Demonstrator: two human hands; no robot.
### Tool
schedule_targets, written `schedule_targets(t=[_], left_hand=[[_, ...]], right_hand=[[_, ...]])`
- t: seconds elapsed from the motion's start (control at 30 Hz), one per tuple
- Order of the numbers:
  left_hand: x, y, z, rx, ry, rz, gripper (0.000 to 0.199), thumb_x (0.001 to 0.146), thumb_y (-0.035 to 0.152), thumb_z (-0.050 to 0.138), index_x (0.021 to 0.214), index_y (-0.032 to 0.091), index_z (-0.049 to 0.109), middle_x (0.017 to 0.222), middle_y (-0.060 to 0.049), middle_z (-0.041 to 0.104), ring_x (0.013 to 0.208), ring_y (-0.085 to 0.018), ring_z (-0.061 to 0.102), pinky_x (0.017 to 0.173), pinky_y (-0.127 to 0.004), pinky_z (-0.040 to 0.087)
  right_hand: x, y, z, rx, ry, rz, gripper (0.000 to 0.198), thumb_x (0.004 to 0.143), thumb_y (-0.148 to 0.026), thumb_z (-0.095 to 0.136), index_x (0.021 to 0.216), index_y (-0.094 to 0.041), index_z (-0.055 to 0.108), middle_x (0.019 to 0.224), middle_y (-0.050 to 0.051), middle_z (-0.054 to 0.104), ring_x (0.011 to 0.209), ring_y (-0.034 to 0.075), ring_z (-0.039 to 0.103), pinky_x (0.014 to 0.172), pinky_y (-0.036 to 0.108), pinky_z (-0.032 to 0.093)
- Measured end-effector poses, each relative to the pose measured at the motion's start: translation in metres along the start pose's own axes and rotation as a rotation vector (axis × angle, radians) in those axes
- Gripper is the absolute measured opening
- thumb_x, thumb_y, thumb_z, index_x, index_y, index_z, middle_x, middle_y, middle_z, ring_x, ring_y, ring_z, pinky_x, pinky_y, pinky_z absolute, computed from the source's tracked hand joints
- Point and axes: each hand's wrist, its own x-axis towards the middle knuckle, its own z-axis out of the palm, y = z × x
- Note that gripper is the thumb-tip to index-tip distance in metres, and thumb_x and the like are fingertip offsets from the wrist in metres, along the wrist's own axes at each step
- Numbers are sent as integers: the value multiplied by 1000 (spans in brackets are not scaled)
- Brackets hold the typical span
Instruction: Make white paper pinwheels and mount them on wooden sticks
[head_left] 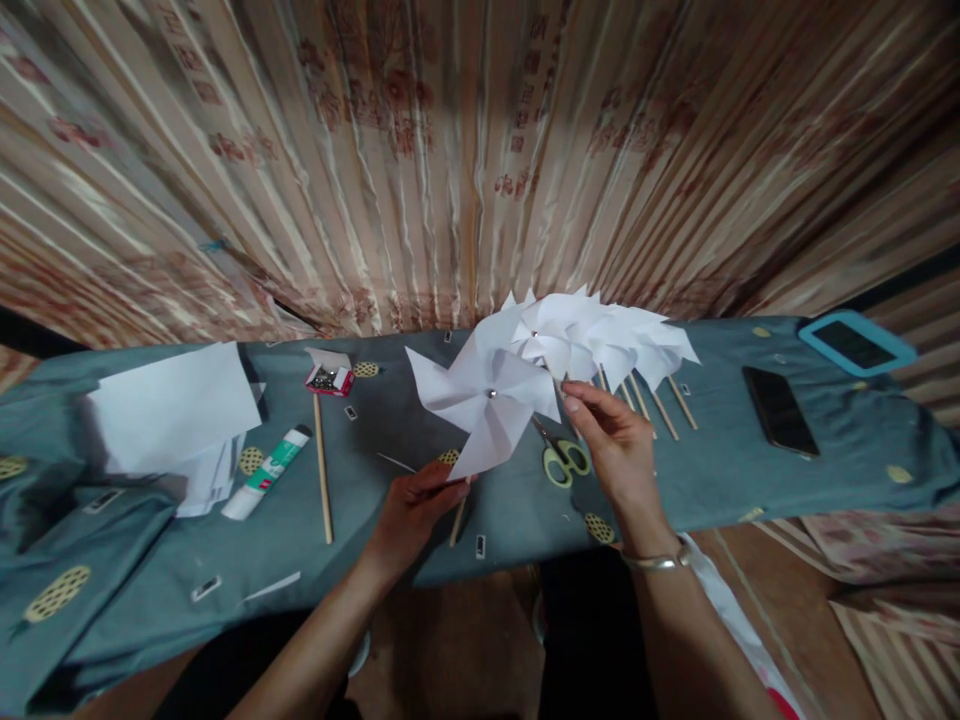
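Note:
My left hand [412,510] grips the wooden stick of a white paper pinwheel [484,400], which has a metal pin at its centre and is raised over the blue-grey tablecloth [712,460]. My right hand [615,440] is lifted at the pinwheel's right side, fingertips touching a blade's edge. Behind it, several finished white pinwheels [600,335] lie in a row with their sticks pointing toward me. Yellow-handled scissors [562,458] rest on the cloth between my hands.
A stack of white paper [176,410] lies at left, with a glue stick [266,472], a loose wooden stick [323,470] and an open box of pins [328,375]. A dark phone [780,410] and a blue-framed tablet [855,343] lie at right. A curtain hangs behind.

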Motion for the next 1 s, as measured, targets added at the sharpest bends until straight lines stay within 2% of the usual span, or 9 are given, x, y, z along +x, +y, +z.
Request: schedule_targets(t=[0.1, 0.27, 0.47, 0.63, 0.8, 1.0], left_hand=[[0, 0, 0, 9, 12, -5, 31, 63, 44, 84, 82, 20, 83, 88, -8, 76, 90, -25, 65, 88, -35, 49], [1, -3, -2, -32, 97, -31, 27, 59, 39, 86, 79, 22, 82, 88, -8, 78, 89, -25, 68, 91, -38, 50], [2, -3, -4, -16, 89, 31, 23, 63, 37, 84, 80, 22, 82, 87, -7, 76, 88, -23, 65, 81, -32, 50], [2, -3, -6, -6, 100, 44, 23, 65, 36, 82, 83, 22, 83, 78, -4, 71, 76, -17, 59, 69, -26, 47], [1, -1, -7, 4, 105, 57, 21, 67, 36, 81, 83, 21, 82, 80, -5, 72, 78, -18, 60, 72, -27, 46], [0, -2, -7, 24, 110, 45, 21, 69, 35, 80, 85, 21, 82, 82, -4, 72, 80, -17, 60, 74, -28, 45]], right_hand=[[-1, 2, 4, 35, -66, 47, 21, 71, -42, 79, 83, -24, 79, 90, 3, 78, 79, 19, 65, 77, 35, 52], [-10, 0, 12, 76, -91, 156, 18, 66, -41, 82, 73, -24, 78, 74, 0, 74, 66, 15, 61, 67, 30, 49], [-20, 0, 22, 85, -181, 157, 20, 68, -43, 82, 70, -24, 77, 70, -1, 72, 66, 15, 60, 65, 28, 47], [-31, -3, 33, 151, -249, 262, 26, 60, -45, 87, 69, -23, 77, 70, 0, 73, 62, 15, 59, 61, 28, 48], [-39, -6, 41, 204, -334, 263, 21, 68, -43, 82, 67, -23, 76, 66, -2, 70, 59, 12, 56, 59, 25, 45], [-45, -12, 49, 290, -391, 337, 24, 64, -45, 84, 62, -23, 75, 63, -3, 68, 59, 11, 54, 60, 25, 45]])
